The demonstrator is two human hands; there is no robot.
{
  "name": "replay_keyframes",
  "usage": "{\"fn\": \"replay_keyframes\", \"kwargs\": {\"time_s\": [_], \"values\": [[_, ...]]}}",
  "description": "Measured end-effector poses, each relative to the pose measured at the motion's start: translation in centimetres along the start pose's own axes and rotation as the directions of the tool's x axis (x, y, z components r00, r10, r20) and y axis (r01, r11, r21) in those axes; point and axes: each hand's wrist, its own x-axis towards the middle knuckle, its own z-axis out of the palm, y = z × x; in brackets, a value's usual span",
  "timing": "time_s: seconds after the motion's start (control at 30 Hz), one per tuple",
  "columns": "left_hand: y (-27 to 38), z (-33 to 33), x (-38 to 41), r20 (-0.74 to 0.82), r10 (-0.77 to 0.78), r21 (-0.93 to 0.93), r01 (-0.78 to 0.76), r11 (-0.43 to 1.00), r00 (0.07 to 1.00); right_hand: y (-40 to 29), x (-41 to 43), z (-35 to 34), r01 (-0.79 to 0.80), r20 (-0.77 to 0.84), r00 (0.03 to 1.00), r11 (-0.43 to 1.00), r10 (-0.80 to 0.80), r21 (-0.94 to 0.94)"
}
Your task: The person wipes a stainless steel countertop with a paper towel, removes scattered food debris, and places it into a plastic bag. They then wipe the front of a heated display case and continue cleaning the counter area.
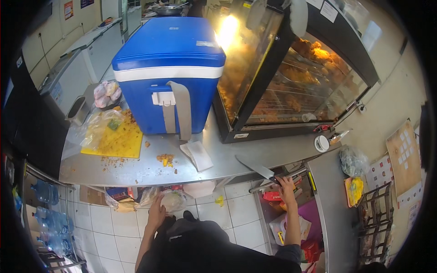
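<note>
My right hand (286,187) is closed on the dark handle of a kitchen knife (254,166), whose blade points left over the front edge of the steel table (129,172). Below that edge, my left hand (157,210) is beside a clear plastic bag (173,201) with pale contents; whether it grips the bag I cannot tell. A folded white cloth or paper (197,156) lies on the table, left of the blade. Further left are fried crumbs (165,159) and a yellow cutting board (119,143) covered with crumbs and a crumpled plastic bag (94,128).
A blue cool box (170,102) with a grey strap stands on the table beside a glass food warmer (286,99) full of fried food. Right of me is a steel counter (331,204) with a wire rack (377,211). Water bottles (54,221) fill a left-hand shelf.
</note>
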Motion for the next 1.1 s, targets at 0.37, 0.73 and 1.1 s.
{"fn": "replay_keyframes", "kwargs": {"time_s": [0.37, 0.73, 1.1], "values": [[0.7, 0.0, 0.1, 0.224, -0.216, -0.216, 0.265, 0.940, 0.950, 2.4, 2.6, 6.6, -0.256, -0.284, 0.939, 0.943, 0.192, -0.211], [1.7, -0.3, 0.1, 0.291, -0.312, -0.334, 0.402, 0.853, 0.904, -1.6, 4.3, 6.8, -0.173, -0.172, 0.976, 0.958, 0.136, -0.226], [0.9, 2.1, -0.9, 0.445, -0.209, -0.341, 0.381, 0.860, 0.871, 15.3, 0.9, 1.1, -0.781, -0.329, 0.622, 0.595, 0.710, -0.190]]}}
